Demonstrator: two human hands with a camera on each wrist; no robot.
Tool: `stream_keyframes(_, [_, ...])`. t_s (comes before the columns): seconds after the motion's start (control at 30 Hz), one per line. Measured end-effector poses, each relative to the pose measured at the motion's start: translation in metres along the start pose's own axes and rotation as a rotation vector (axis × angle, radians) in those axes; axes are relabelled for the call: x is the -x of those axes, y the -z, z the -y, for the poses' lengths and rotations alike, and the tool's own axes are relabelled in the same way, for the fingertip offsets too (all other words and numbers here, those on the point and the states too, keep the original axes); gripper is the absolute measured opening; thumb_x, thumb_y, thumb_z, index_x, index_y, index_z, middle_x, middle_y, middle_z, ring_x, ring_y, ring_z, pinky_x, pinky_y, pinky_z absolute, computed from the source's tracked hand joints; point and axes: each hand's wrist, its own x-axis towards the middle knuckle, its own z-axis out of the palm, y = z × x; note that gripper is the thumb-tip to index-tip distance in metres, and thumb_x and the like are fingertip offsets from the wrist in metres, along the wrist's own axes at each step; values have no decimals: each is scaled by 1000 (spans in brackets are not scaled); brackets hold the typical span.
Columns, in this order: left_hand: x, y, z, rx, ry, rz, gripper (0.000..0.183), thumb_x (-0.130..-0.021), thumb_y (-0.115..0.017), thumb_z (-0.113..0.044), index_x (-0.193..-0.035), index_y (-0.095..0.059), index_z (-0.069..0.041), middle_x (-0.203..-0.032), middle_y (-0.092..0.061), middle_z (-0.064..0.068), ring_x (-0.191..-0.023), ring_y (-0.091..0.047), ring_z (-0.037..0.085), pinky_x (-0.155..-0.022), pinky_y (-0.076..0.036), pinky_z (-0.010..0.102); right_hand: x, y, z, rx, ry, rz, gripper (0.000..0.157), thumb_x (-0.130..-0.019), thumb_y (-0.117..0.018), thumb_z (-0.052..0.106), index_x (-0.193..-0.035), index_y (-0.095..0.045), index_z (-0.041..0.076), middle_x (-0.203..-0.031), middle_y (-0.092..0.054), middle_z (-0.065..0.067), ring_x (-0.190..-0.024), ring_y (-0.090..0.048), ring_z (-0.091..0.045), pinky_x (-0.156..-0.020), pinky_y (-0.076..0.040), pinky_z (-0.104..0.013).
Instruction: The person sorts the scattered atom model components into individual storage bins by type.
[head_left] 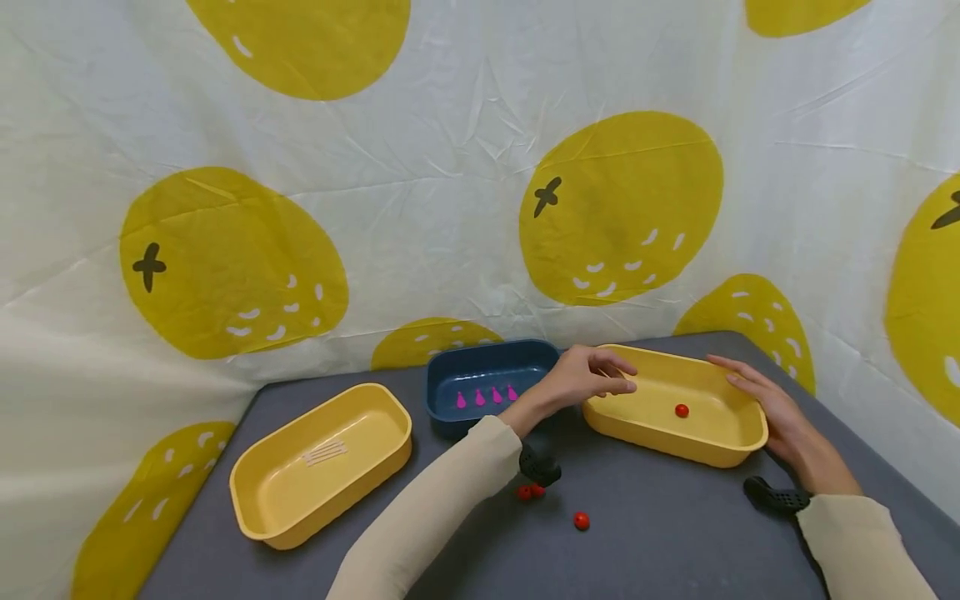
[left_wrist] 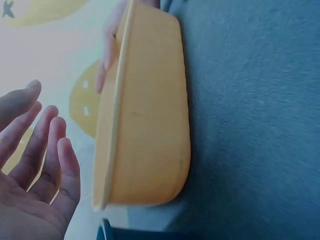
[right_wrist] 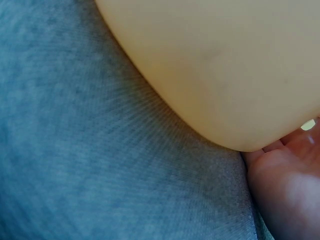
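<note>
My left hand (head_left: pixel 581 379) hovers over the near-left end of the right yellow tray (head_left: pixel 660 442), its fingers loosely bent and holding nothing. The left wrist view shows the same hand (left_wrist: pixel 37 180) beside the tray wall (left_wrist: pixel 150 110), apart from it. At the tray's other end, my right hand (head_left: pixel 780 417) rests against the side with its fingers extended along the rim; its thumb is hidden. One small red ball (head_left: pixel 682 411) lies inside this tray. On the table, more red balls (head_left: pixel 525 492) sit close together below my left wrist, and a single red ball (head_left: pixel 581 521) lies nearer.
A dark blue tray (head_left: pixel 442 367) at the back holds several small pink pieces (head_left: pixel 479 397) in a row. Several pale sticks (head_left: pixel 326 452) lie in another yellow tray (head_left: pixel 277 533) on the left. Behind the grey table (head_left: pixel 660 533) hangs a lemon-print curtain (head_left: pixel 435 250).
</note>
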Motion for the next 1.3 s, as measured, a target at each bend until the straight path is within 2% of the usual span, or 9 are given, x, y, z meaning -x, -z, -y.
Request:
stream_keyframes(0.17, [28, 9, 1, 4, -41, -27, 28, -93, -78, -27, -119, -77, -16, -91, -75, -6, -84, -70, 19, -70, -57, 24, -1, 3, 0, -24, 4, 20, 48, -114, -26, 11, -155, -49, 23, -136, -65, 17, -119, -68, -8, -91, -61, -34])
stream_keyframes(0.3, [53, 17, 6, 26, -60, -46, 28, -94, -78, -25, -119, -77, -13, -91, -75, -3, -75, -62, 8, -68, -54, 25, -2, 2, 0, -26, 3, 24, 48, -114, -27, 11, -155, -49, 23, -136, -64, 17, -119, -68, -9, -91, -61, -34])
stream_keyframes(0.5, [92, 24, 18, 23, -51, -85, 26, -94, -78, -24, -118, -78, -14, -93, -72, -5, -80, -60, 4, -71, -52, 21, -2, 1, 0, -50, 10, 49, 49, -114, -24, 10, -153, -51, 23, -137, -65, 14, -119, -69, -11, -91, -61, -35])
stream_keyframes(0.67, [120, 28, 31, 13, -30, -109, 27, -94, -77, -24, -118, -77, -11, -97, -73, 3, -82, -62, 4, -72, -50, 19, -2, 1, 1, -64, 4, 49, 50, -114, -23, 9, -152, -52, 24, -137, -65, 14, -119, -69, -12, -90, -62, -36])
stream_keyframes(0.8, [142, 32, 42, 13, 12, -119, 29, -93, -78, -25, -117, -77, -9, -98, -75, 6, -84, -64, 5, -73, -51, 20, -3, 1, 2, -58, -1, 46, 50, -114, -24, 10, -152, -53, 24, -136, -65, 14, -118, -70, -12, -90, -62, -36])
stream_keyframes(0.93, [159, 34, 56, -1, 45, -136, 28, -92, -80, -25, -115, -78, -9, -95, -75, 4, -81, -65, 5, -73, -52, 20, -3, 2, 3, -58, -6, 40, 49, -114, -24, 10, -152, -53, 25, -136, -65, 14, -118, -70, -12, -90, -62, -37])
stream_keyframes(1.07, [172, 33, 67, -25, 67, -119, 26, -90, -81, -24, -113, -79, -10, -93, -75, 4, -79, -65, 5, -71, -53, 19, -3, 2, 3, -55, -6, 38, 49, -114, -25, 11, -152, -53, 25, -136, -65, 15, -118, -69, -11, -90, -62, -36])
stream_keyframes(1.3, [182, 31, 74, -108, 93, -89, 25, -86, -86, -24, -109, -81, -14, -95, -78, 1, -77, -65, 2, -66, -52, 17, -3, 2, 3, -67, -4, 57, 50, -114, -23, 10, -150, -55, 25, -137, -66, 14, -119, -69, -12, -91, -61, -36])
